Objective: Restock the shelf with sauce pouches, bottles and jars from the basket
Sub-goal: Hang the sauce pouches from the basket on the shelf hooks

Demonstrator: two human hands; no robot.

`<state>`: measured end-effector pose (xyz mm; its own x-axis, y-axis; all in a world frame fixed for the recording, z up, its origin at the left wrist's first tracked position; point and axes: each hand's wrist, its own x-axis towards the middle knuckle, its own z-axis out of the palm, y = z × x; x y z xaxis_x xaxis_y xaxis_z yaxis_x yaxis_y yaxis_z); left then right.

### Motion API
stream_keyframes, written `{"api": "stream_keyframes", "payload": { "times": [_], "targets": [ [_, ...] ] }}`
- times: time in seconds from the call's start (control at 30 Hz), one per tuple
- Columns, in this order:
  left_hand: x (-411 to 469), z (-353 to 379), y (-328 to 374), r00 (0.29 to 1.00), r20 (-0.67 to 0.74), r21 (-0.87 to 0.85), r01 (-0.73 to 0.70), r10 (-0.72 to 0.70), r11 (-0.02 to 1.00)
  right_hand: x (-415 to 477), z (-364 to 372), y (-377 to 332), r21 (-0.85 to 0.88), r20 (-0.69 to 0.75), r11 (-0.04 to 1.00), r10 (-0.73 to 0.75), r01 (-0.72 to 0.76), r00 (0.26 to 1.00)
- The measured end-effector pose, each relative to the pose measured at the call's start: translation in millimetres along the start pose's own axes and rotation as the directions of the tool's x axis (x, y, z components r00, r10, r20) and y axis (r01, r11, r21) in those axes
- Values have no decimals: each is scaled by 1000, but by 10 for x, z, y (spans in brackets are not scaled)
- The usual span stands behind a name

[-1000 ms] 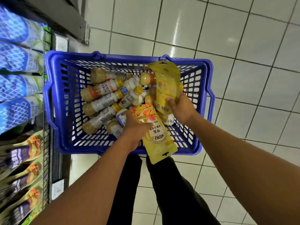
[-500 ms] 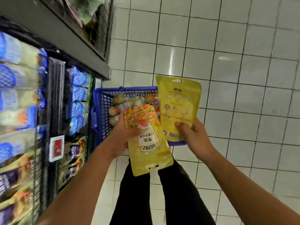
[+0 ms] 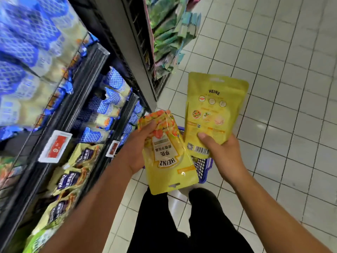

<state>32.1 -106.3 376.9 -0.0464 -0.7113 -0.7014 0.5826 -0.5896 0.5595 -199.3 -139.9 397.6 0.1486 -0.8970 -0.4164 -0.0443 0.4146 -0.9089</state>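
My left hand [image 3: 141, 145] grips a yellow Heinz sauce pouch [image 3: 168, 161] by its top, label facing me and upside down. My right hand [image 3: 220, 152] holds a second yellow Heinz pouch [image 3: 213, 110] upright by its lower edge, back side with barcode towards me. Both pouches are raised above the blue basket [image 3: 202, 167], of which only a corner shows beneath them on the floor. The shelf [image 3: 76, 99] stands to my left.
The shelf rows hold blue-and-white packs [image 3: 111, 99] above and yellow Heinz pouches with dark labels [image 3: 73, 179] below, with red price tags [image 3: 55, 148] on the rails. Green packets [image 3: 167, 33] hang further along. White floor tiles [image 3: 282, 88] lie to the right. My dark-trousered legs are below.
Both hands lifted their pouches out of the basket and up. My view swung left towards the shelf, so the basket is now almost hidden under the pouches.
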Motion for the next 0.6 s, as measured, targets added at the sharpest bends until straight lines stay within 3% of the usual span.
{"api": "stream_keyframes", "payload": {
  "times": [0.27,0.4,0.6],
  "targets": [
    [-1137,109,118,955,-187,-231,-269,229,935,-339,228,-705,-76,295,983,-140,169,945],
    [-1711,144,59,884,-359,-305,-414,299,858,-580,419,-1025,-82,488,957,-205,278,848],
    [-2563,60,-98,788,-505,-357,-563,353,746,-935,846,-1204,-46,680,940,-217,337,701]
  ]
}}
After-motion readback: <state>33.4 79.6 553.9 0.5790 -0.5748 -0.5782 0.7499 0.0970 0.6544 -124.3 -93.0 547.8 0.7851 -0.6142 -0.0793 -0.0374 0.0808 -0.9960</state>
